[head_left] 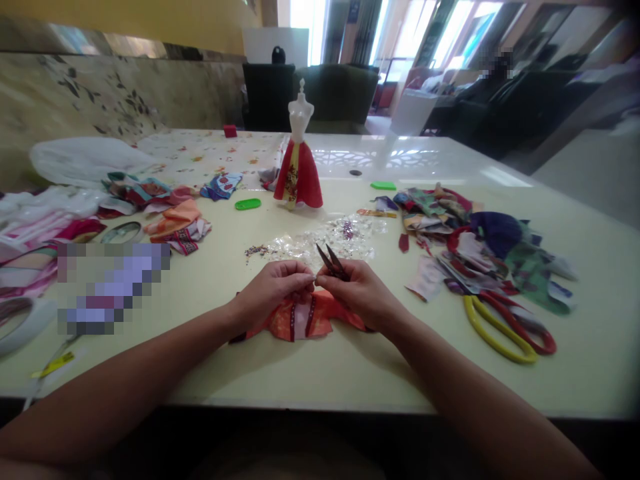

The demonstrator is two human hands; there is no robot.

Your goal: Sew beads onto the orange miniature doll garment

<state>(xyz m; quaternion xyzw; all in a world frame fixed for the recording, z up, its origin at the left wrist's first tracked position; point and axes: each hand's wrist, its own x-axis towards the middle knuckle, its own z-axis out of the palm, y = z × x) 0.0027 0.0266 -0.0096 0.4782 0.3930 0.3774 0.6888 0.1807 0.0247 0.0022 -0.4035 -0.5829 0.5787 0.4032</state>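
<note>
My left hand [281,285] is closed in a pinch; what its fingertips hold is too small to make out. Its fingers meet those of my right hand [353,288], whose fingers are wrapped around dark thread snips [331,261], the two blades apart and pointing away from me. Beneath both hands lies a small orange doll garment [320,319] with a pale middle panel and dark patterned trims, partly hidden by the hands. Just beyond them, clear plastic packets [325,233] and a scatter of tiny dark beads [259,251] are spread over the table.
A white doll mannequin [300,120] in a red skirt [307,177] stands at the back. Fabric scraps [435,213] and scissors with red and yellow handles [493,333] lie right. Cloth [177,223], tape rolls [23,327] and a green tray [248,204] are left.
</note>
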